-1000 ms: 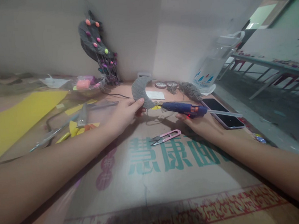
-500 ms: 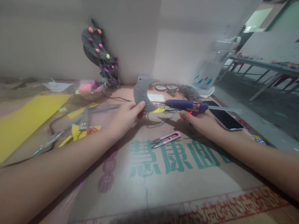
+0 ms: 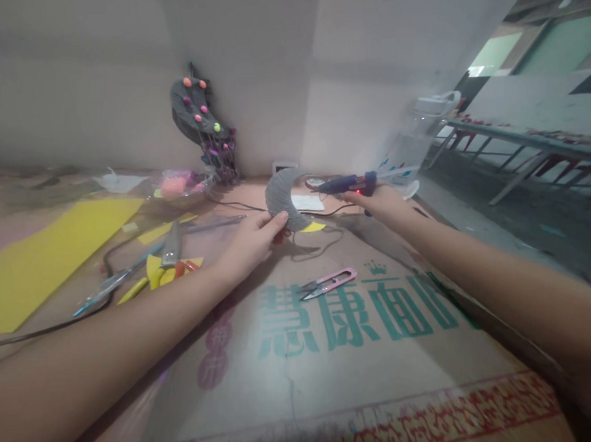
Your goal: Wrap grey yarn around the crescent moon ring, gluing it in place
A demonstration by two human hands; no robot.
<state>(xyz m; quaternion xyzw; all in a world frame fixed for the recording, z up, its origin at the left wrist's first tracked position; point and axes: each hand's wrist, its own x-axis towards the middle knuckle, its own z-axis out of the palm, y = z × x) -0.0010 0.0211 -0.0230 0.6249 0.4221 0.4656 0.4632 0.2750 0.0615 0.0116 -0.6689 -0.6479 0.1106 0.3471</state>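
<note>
Our left hand [image 3: 257,242] pinches the grey crescent [image 3: 279,198] by its near end, over the far middle of the work surface [image 3: 305,380], and our right hand [image 3: 375,200] grips the blue glue gun [image 3: 352,185] to its right. A leftward slip could bring its nozzle [image 3: 317,189], probably hot, against our left hand; the loose strand [image 3: 322,252] could snag as we shift.

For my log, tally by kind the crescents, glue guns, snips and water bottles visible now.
Plain crescent and ball-studded crescent: 2
Glue gun: 1
Snips: 1
Water bottle: 1
Total: 5
</note>
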